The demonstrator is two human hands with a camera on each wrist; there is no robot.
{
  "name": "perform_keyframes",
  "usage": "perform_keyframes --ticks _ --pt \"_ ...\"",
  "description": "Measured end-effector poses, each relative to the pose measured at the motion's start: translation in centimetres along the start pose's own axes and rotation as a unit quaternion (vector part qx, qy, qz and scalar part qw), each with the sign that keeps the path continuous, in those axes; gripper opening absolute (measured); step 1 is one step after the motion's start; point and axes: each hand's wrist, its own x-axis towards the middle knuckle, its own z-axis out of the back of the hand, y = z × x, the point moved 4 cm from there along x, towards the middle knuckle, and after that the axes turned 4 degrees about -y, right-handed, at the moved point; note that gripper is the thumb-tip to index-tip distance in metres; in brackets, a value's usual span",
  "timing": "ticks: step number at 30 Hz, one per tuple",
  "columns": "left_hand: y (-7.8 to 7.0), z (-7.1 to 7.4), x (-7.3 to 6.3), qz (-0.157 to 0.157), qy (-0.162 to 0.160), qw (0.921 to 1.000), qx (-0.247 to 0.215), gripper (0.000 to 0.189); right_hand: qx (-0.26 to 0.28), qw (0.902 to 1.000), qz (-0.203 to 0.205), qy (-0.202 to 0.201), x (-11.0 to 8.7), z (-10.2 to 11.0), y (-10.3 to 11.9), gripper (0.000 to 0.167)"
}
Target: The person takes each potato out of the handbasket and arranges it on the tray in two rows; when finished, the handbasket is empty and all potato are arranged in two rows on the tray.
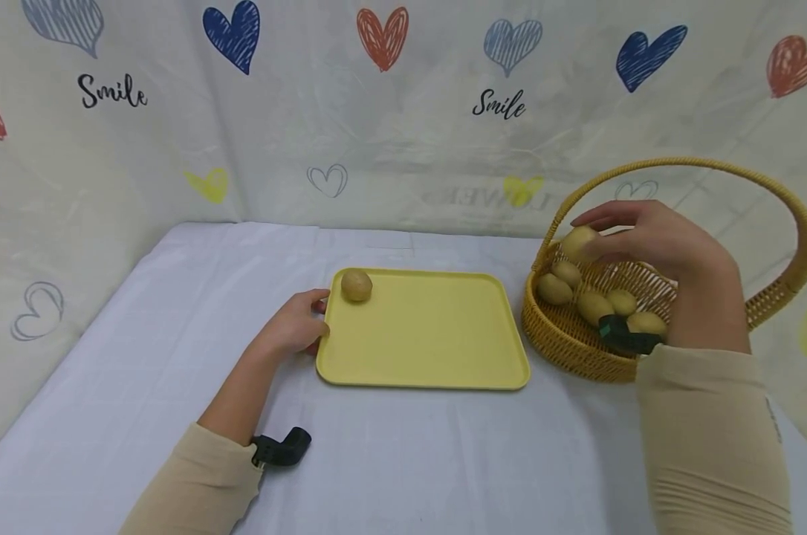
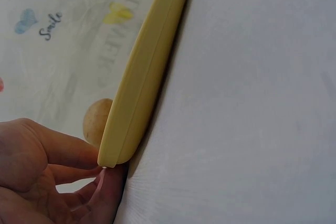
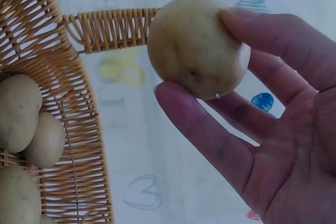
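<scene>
Pinching the left edge of the tray (image 1: 417, 357) with our left hand (image 1: 299, 323), we seem to be making it steady. The tray sits on the desk (image 1: 403, 461) with a long side facing us. Just to its right stands the basket (image 1: 571, 357). We can see at least five potatoes (image 1: 594, 307) in there, and our right arm hides part of the inside. At the far left corner of the tray, one lone potato (image 1: 356, 285) sits by itself.

Over the basket is our right hand (image 1: 664, 241). Its thumb and fingertips pinch another potato (image 1: 579, 244), up above the rest and not touching them. The handle (image 1: 711, 162) is close by, but we can't tell if our hand is under it or in front of it.

We think the step now is taking this potato out of the basket, and the job looks only a little way along. The next move calls for a firm pinch, because a round thing could slip. It also calls for going past the handle with no bump, then a soft put-down on the tray so nothing rolls.

Farthest away hangs a sheet (image 1: 403, 122) with hearts on it.
</scene>
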Motion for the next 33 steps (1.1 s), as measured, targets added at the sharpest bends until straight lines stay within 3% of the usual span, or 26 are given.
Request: perform_keyframes --ticks 11,21,33 --pt "0.0 0.0 -0.3 0.001 0.002 1.0000 0.001 0.080 -0.018 0.9983 0.052 -0.017 -0.4 -0.5 2.9 0.046" --pt "-0.1 0.1 -0.1 0.004 0.004 1.0000 0.000 0.081 -0.024 0.9974 0.066 -0.014 -0.1 -1.2 4.8 0.053" --pt "0.0 0.1 0.0 0.010 0.002 0.9999 -0.004 0.079 0.014 0.9967 0.079 -0.009 1.3 -3.1 7.2 0.051"
